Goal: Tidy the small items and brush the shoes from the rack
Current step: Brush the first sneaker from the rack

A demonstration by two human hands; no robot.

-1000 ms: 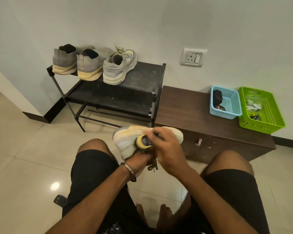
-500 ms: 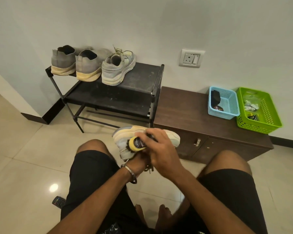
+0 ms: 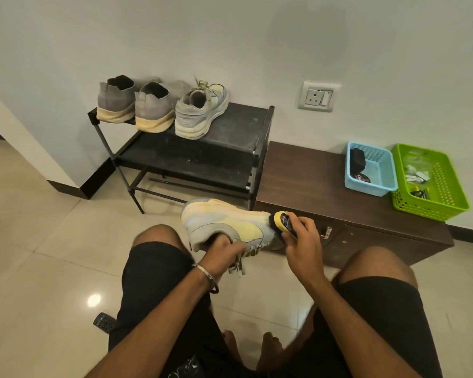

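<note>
I see the sneaker [image 3: 227, 225] held up above the floor between the knees, lying on its side with the sole turned away from me and its laces dangling below. My left hand [image 3: 221, 255] grips it from underneath, fingers curled in at the opening near the laces; a metal bracelet [image 3: 205, 272] sits on that wrist. My right hand [image 3: 302, 246] is wrapped around a small yellow brush [image 3: 284, 221], thumb and fingers pinching its body. The brush's dark bristles touch the right end of the sneaker.

Behind the sneaker stands a black rack [image 3: 202, 154]. On its top shelf, at the left, are two grey slip-on shoes [image 3: 133, 102] side by side, heels toward me. Just beside them on the right is a pale laced shoe [image 3: 200, 113] that looks like the mate of the one in hand. The lower shelf looks dusty.

Right of the rack, touching it, is a low dark wooden cabinet [image 3: 311, 175]. On its top, near the wall, a blue basket [image 3: 372, 170] holds a dark item and a round tin; I cannot tell more. A green basket [image 3: 432, 184] sits just beside it on the right, with small items inside too blurred to identify.

A wall socket [image 3: 318, 96] sits above the cabinet. On the tiled floor [image 3: 38, 241] by my left leg lies a remote control [image 3: 103, 321], partly hidden.
</note>
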